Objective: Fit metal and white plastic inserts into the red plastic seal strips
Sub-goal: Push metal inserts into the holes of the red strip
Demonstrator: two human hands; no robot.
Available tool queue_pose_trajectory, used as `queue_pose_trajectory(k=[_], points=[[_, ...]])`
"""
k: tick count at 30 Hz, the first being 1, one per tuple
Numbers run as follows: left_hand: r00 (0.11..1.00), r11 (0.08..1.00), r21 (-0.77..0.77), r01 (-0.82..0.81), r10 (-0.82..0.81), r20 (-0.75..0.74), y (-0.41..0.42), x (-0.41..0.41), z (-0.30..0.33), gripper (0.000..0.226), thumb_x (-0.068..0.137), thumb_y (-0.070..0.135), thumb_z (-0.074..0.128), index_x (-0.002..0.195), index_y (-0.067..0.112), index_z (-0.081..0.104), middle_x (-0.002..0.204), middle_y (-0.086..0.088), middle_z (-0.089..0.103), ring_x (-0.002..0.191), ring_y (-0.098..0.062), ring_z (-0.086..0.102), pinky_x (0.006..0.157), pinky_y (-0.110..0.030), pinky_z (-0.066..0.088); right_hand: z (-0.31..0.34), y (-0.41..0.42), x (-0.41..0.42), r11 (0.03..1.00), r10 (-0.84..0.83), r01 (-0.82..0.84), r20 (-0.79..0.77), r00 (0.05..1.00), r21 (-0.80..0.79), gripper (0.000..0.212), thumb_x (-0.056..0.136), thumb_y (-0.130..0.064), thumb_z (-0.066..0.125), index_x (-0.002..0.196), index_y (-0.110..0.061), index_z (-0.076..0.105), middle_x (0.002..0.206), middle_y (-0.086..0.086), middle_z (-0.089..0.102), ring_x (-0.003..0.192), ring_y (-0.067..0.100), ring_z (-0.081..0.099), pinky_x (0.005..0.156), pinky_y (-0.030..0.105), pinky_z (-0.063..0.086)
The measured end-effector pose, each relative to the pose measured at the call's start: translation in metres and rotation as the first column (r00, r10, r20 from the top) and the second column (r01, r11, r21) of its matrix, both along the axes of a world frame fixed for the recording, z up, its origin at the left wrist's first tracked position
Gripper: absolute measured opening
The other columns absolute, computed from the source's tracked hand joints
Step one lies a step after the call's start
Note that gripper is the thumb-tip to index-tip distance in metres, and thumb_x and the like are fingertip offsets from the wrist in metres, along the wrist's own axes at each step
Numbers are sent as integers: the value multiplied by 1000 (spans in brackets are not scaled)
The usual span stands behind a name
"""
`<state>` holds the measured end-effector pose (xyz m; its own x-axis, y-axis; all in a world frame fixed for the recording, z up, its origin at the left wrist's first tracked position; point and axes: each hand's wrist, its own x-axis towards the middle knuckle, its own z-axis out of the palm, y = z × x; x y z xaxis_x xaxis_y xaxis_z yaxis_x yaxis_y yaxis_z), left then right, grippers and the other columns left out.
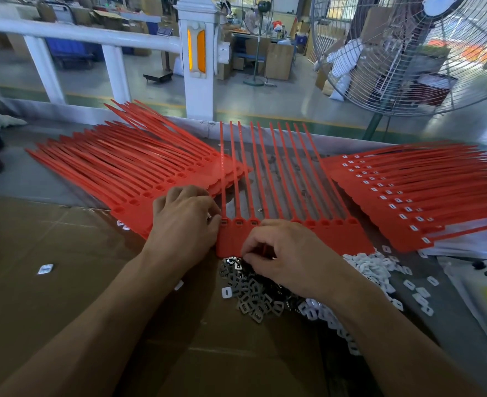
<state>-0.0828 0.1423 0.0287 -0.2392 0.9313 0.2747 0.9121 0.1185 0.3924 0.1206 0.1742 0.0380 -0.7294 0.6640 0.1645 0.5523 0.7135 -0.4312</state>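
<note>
A joined row of red seal strips (pixel 336 239) lies in front of me, tails pointing away. My left hand (pixel 185 222) holds its left edge, fingers curled at the first socket with a small metal piece between them. My right hand (pixel 282 253) rests on the row's near edge, fingertips pinching at the pile of grey metal inserts (pixel 250 293) just below it. White plastic inserts (pixel 379 267) are scattered to the right and under my right wrist. Three leftmost sockets show metal inside.
A fanned stack of red strips with open sockets (pixel 127 173) lies to the left. Another stack with white inserts fitted (pixel 408 202) lies to the right. Brown cardboard (pixel 50 267) covers the near table. A large fan (pixel 425 53) and a white railing (pixel 196 67) stand beyond.
</note>
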Motion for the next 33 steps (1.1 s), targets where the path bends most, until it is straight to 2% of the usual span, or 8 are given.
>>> queue_pose_trajectory(k=[4,11,14,18,20,23,26,33], points=[[1000,1000,3,2,-2,6,-1,-1,-1,21,98,40,57,111,33,72,138,13,50,135,-15,29,111,-41,18,0,-1,-2,1000,-8,8,-4,1000,23,3,96,-28,69,93,-29,71,92,-18,62,90,1,58,82,23,49],[1000,1000,2,-1,1,4,0,0,-1,21,98,40,57,111,34,72,138,12,50,135,-15,29,112,-41,18,1,-1,2,991,-102,90,-113,988,-101,8,100,-26,65,94,-29,69,85,-18,67,83,-4,63,70,12,48],[1000,1000,10,5,-5,9,-1,0,-1,21,98,39,57,111,34,72,137,13,50,135,-14,29,111,-40,18,-1,3,6,972,-203,171,-215,955,-158,11,99,-23,68,89,-29,69,77,-16,68,73,-5,64,63,9,48],[1000,1000,17,10,-11,14,-1,-1,-2,21,97,39,58,111,33,73,137,13,51,134,-14,30,111,-40,18,-2,22,19,922,-381,330,-318,868,-205,15,94,-15,70,84,-26,72,78,-21,70,70,-4,64,60,7,44],[1000,1000,16,11,-11,11,0,-2,-2,21,97,39,58,110,33,73,136,13,51,134,-14,29,111,-40,17,-3,30,25,896,-441,396,-313,841,-200,14,93,-15,70,84,-26,73,73,-17,69,72,-8,63,61,5,42],[1000,1000,27,9,-9,14,1,-1,-3,19,97,39,59,108,34,73,135,13,52,134,-14,30,110,-39,17,-4,39,30,874,-484,448,-260,836,-185,11,96,-21,70,88,-27,74,83,-19,69,79,-15,60,62,3,40],[1000,999,41,4,-5,19,2,-1,-4,18,96,38,60,106,35,74,134,14,52,133,-13,31,110,-39,17,-3,44,29,863,-500,467,-192,844,-192,11,99,-25,67,92,-29,75,90,-21,68,84,-10,60,64,6,35],[1000,999,30,11,-11,3,2,-3,-4,18,96,39,60,107,36,73,134,14,52,134,-15,31,111,-42,18,-6,46,24,865,-487,459,-123,865,-200,10,99,-26,68,92,-29,74,97,-16,67,89,-3,58,69,16,39]])
